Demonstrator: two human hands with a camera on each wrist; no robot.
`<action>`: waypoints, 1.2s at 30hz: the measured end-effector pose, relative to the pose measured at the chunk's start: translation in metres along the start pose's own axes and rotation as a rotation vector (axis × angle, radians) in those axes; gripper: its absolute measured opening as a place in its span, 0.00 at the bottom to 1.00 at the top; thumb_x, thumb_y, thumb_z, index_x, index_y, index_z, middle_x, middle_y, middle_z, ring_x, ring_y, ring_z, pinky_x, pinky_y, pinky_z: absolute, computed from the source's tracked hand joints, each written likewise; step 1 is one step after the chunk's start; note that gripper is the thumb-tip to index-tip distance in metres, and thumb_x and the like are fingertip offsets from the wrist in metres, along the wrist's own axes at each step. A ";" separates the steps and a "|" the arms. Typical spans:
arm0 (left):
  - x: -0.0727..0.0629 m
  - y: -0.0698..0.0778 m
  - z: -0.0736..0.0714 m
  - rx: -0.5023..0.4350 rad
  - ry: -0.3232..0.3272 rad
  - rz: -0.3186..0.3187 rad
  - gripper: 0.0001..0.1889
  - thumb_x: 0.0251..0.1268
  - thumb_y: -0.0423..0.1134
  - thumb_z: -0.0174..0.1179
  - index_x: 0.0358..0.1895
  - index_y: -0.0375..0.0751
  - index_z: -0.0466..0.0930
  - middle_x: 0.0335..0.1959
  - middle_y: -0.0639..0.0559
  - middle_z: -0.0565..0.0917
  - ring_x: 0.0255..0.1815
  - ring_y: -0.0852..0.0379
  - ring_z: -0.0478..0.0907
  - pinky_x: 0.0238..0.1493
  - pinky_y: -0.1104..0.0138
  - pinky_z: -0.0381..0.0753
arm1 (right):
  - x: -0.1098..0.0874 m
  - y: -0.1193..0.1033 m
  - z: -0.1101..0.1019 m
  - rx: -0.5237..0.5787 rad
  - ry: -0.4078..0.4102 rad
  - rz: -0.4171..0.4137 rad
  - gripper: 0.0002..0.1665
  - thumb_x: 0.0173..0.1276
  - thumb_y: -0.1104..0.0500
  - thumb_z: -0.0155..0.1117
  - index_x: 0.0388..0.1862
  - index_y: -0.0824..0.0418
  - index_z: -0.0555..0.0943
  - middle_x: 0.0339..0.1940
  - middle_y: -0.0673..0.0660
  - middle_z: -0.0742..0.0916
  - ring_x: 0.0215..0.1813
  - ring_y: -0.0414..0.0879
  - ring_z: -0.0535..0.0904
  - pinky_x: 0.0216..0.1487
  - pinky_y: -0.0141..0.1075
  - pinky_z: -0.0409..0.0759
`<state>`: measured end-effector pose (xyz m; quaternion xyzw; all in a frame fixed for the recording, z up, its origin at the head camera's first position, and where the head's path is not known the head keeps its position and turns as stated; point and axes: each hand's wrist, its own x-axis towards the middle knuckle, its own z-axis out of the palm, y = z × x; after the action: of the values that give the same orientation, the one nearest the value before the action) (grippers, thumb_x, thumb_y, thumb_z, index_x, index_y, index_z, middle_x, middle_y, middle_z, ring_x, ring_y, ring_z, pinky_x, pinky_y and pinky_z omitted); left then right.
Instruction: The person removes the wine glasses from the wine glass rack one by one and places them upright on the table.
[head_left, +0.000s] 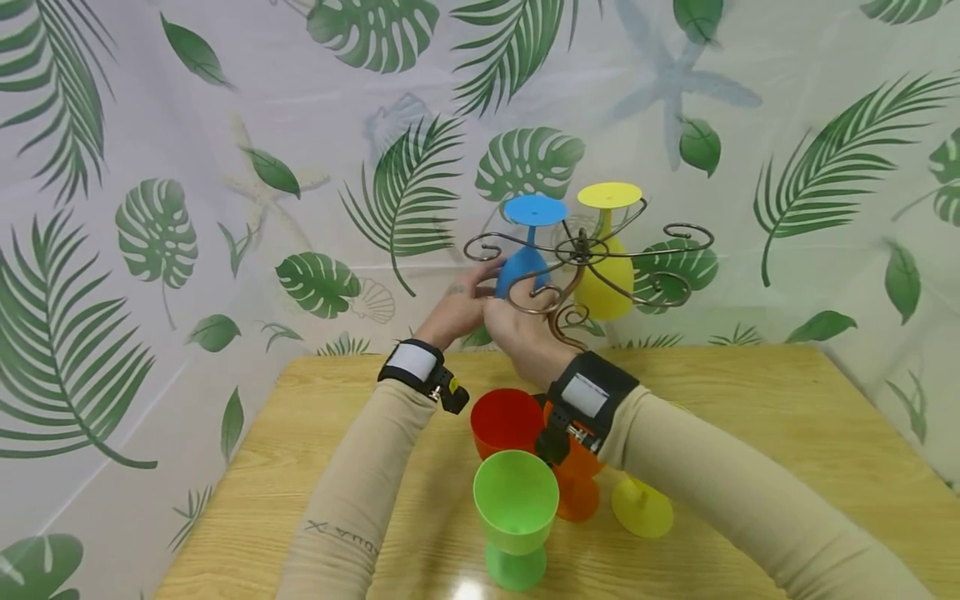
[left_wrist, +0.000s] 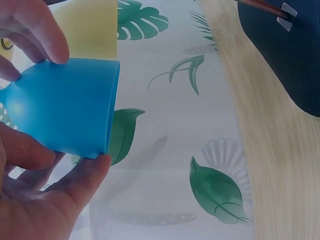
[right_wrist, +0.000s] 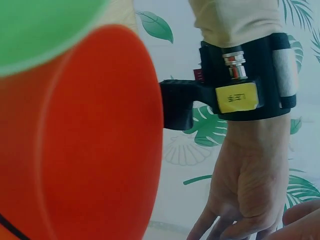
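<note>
An upside-down blue plastic goblet (head_left: 521, 271) hangs by its foot among the curled arms of a bronze metal stemware rack (head_left: 630, 253). My left hand (head_left: 463, 304) holds its bowl from the left, and my right hand (head_left: 521, 329) grips it from the right. In the left wrist view the blue bowl (left_wrist: 65, 107) lies between left fingers (left_wrist: 82, 185) near the rim and right fingertips (left_wrist: 52, 42) farther up. Beside it an upside-down yellow goblet (head_left: 609, 283) hangs on the rack. The right wrist view shows my left hand (right_wrist: 250, 185) partly.
On the wooden table (head_left: 300, 467) stand upright goblets: red (head_left: 506, 421), green (head_left: 516, 508), orange (head_left: 577, 492) and yellow (head_left: 642, 508), partly behind my right forearm. A dark rack base (left_wrist: 290, 55) shows in the left wrist view. A leaf-patterned sheet (head_left: 247, 217) hangs behind the table.
</note>
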<state>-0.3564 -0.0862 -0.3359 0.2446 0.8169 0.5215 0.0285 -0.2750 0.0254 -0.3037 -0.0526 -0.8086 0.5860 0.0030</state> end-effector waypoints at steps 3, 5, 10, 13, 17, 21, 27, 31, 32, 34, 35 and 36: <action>-0.002 -0.001 -0.002 -0.012 0.018 -0.004 0.39 0.63 0.26 0.54 0.80 0.45 0.59 0.76 0.39 0.67 0.72 0.37 0.71 0.68 0.48 0.75 | -0.001 0.001 0.001 0.025 -0.041 -0.015 0.52 0.77 0.61 0.44 0.83 0.55 0.22 0.82 0.65 0.27 0.84 0.64 0.26 0.83 0.59 0.43; -0.002 -0.002 -0.003 -0.010 0.027 -0.001 0.37 0.67 0.28 0.54 0.80 0.44 0.59 0.76 0.39 0.68 0.71 0.38 0.72 0.69 0.50 0.75 | -0.001 0.000 0.001 0.023 -0.062 -0.009 0.51 0.78 0.61 0.44 0.83 0.54 0.22 0.81 0.64 0.26 0.84 0.63 0.25 0.83 0.57 0.43; -0.008 -0.004 -0.005 -0.035 0.050 -0.005 0.32 0.74 0.37 0.56 0.79 0.46 0.61 0.75 0.41 0.69 0.71 0.37 0.72 0.67 0.49 0.77 | -0.002 -0.001 0.000 -0.051 -0.057 -0.006 0.48 0.79 0.56 0.44 0.84 0.55 0.27 0.81 0.66 0.26 0.83 0.66 0.23 0.83 0.57 0.49; -0.014 -0.004 -0.008 -0.057 0.069 -0.021 0.32 0.74 0.41 0.59 0.78 0.49 0.62 0.75 0.42 0.69 0.70 0.38 0.73 0.65 0.49 0.79 | -0.002 -0.001 0.000 -0.112 -0.028 -0.029 0.47 0.78 0.54 0.45 0.85 0.58 0.33 0.82 0.69 0.32 0.84 0.68 0.32 0.81 0.58 0.54; -0.022 -0.006 -0.010 -0.048 0.103 -0.030 0.35 0.71 0.46 0.64 0.78 0.51 0.62 0.75 0.43 0.69 0.69 0.39 0.75 0.64 0.49 0.79 | -0.007 -0.001 0.001 -0.158 0.004 -0.076 0.45 0.77 0.52 0.47 0.85 0.60 0.41 0.82 0.70 0.40 0.82 0.68 0.46 0.79 0.60 0.56; -0.030 -0.008 -0.012 -0.029 0.135 -0.023 0.36 0.69 0.47 0.66 0.78 0.52 0.63 0.73 0.43 0.71 0.66 0.40 0.78 0.62 0.50 0.81 | -0.011 -0.001 0.003 -0.151 0.020 -0.111 0.41 0.77 0.54 0.48 0.84 0.59 0.48 0.81 0.69 0.44 0.77 0.70 0.56 0.76 0.61 0.61; -0.044 -0.010 -0.016 -0.021 0.149 0.010 0.33 0.70 0.46 0.65 0.76 0.54 0.65 0.72 0.43 0.73 0.62 0.40 0.81 0.58 0.51 0.84 | -0.017 0.003 0.005 -0.088 -0.004 -0.149 0.40 0.72 0.58 0.52 0.82 0.57 0.54 0.79 0.67 0.50 0.73 0.68 0.63 0.73 0.58 0.68; -0.056 -0.012 -0.021 -0.009 0.151 0.020 0.32 0.71 0.47 0.65 0.75 0.52 0.66 0.70 0.44 0.74 0.62 0.41 0.81 0.58 0.50 0.84 | -0.025 0.006 0.004 -0.059 -0.071 -0.166 0.41 0.72 0.60 0.53 0.82 0.59 0.54 0.81 0.64 0.48 0.79 0.66 0.57 0.76 0.58 0.65; -0.059 -0.013 -0.023 -0.004 0.150 0.019 0.33 0.71 0.47 0.65 0.75 0.52 0.66 0.70 0.44 0.74 0.62 0.42 0.80 0.58 0.50 0.84 | -0.027 0.007 0.003 -0.060 -0.091 -0.161 0.41 0.73 0.59 0.53 0.82 0.58 0.53 0.82 0.64 0.48 0.79 0.66 0.57 0.76 0.59 0.64; -0.066 -0.013 -0.025 0.004 0.150 0.025 0.33 0.71 0.46 0.65 0.76 0.50 0.66 0.69 0.44 0.75 0.62 0.42 0.80 0.57 0.50 0.84 | -0.034 0.009 0.002 -0.060 -0.136 -0.151 0.41 0.74 0.58 0.52 0.83 0.56 0.52 0.82 0.63 0.47 0.80 0.67 0.55 0.76 0.60 0.64; -0.069 -0.013 -0.026 0.005 0.151 0.028 0.33 0.70 0.46 0.65 0.76 0.49 0.66 0.69 0.43 0.75 0.62 0.41 0.80 0.57 0.50 0.84 | -0.037 0.010 0.001 -0.062 -0.156 -0.153 0.41 0.75 0.58 0.52 0.83 0.56 0.52 0.83 0.62 0.47 0.80 0.67 0.55 0.76 0.61 0.63; -0.072 -0.012 -0.027 0.008 0.153 0.035 0.33 0.70 0.45 0.65 0.75 0.48 0.66 0.69 0.43 0.75 0.62 0.41 0.80 0.57 0.50 0.85 | -0.040 0.011 0.000 -0.061 -0.173 -0.159 0.41 0.75 0.58 0.52 0.83 0.56 0.52 0.83 0.62 0.46 0.80 0.67 0.54 0.77 0.61 0.63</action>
<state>-0.3060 -0.1437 -0.3494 0.2181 0.8145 0.5358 -0.0440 -0.2342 0.0249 -0.3117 0.0622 -0.8250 0.5612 -0.0220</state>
